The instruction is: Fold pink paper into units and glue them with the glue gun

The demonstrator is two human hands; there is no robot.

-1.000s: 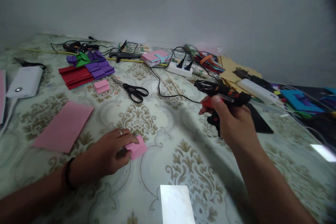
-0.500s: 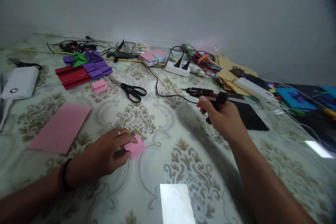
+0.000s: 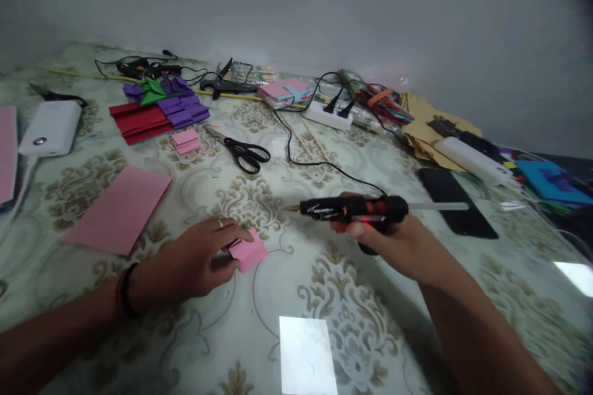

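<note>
Left hand point(image 3: 197, 262): pinching folded pink paper point(image 3: 252, 252), low at the patterned desk point(image 3: 222, 336). Right hand point(image 3: 398, 247): grasping black glue gun point(image 3: 343, 208), raised, nozzle point(image 3: 293, 208) towards paper, not touching.

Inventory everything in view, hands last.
Glue gun: 1, black, right
Scissors: 1, black handles, centre
Small folded papers: 2, pink, centre, left
Larger papers: 2, pink, left
Folded pieces: several, red, purple, green, rear left
Power strip: 1, white, rear centre
Loose sticks: 2, pale, centre
Boxy devices: 2, white, left, right
Slab: 1, black, right
Rear clutter: uncountable, mixed colours
Patterned cover: 1, pale, below
Left hand: 1, on centre paper
Right hand: 1, on glue gun
</note>
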